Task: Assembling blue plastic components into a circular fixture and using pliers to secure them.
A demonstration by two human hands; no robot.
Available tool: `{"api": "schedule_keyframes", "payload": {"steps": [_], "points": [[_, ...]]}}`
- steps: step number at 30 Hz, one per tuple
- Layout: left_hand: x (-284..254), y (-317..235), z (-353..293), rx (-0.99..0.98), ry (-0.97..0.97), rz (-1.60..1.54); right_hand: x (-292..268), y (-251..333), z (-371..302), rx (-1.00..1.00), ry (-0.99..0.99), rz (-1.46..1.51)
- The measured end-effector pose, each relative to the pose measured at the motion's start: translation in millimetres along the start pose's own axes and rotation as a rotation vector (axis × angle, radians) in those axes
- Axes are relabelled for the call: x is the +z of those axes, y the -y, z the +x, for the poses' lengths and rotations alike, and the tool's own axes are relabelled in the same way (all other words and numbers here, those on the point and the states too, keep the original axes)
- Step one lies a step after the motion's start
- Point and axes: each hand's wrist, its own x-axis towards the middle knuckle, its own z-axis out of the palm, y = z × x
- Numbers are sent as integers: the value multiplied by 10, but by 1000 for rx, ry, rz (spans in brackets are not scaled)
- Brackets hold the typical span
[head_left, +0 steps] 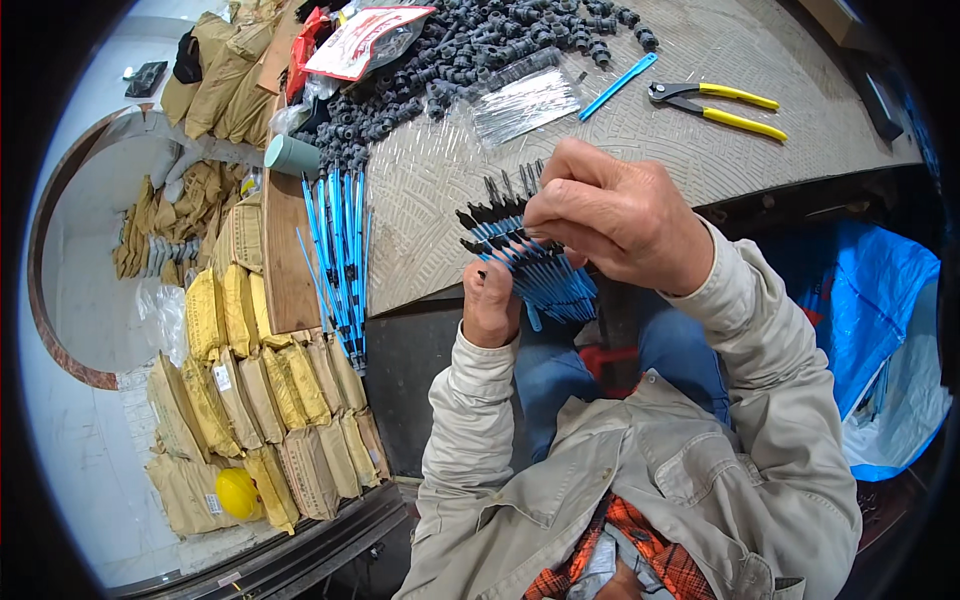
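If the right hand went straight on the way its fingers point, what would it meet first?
Likely the black-tipped blue rods at the left hand, though depth is unclear.

Blue rods: smooth plastic look, semi-gloss, w/ matt blk ends. Dk fittings: matt plastic, ribbed. Clear pkt: shiny, crinkly plastic; thin strips in it look like bright metal. Pliers: metal head, smooth plastic-type grips. Counter: matt, embossed tex. Board: smooth wood. Sacks: creased, paper-like. Blue bag: glossy plastic. Jacket: matt cloth.
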Motion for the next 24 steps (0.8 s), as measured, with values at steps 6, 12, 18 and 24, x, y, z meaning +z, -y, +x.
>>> {"api": "schedule_keyframes", "payload": {"steps": [6,12,18,24], "points": [[54,-38,3,46,-1,131,-16,33,66,-80,0,-180],[22,-66,2,-51,135,92,-35,22,59,-84,12,-137],[-18,-30,-16,-7,144,87,7,34,12,-41,30,-130],[-25,-31,-16,-2,127,123,6,66,10,-38,42,-167]]}}
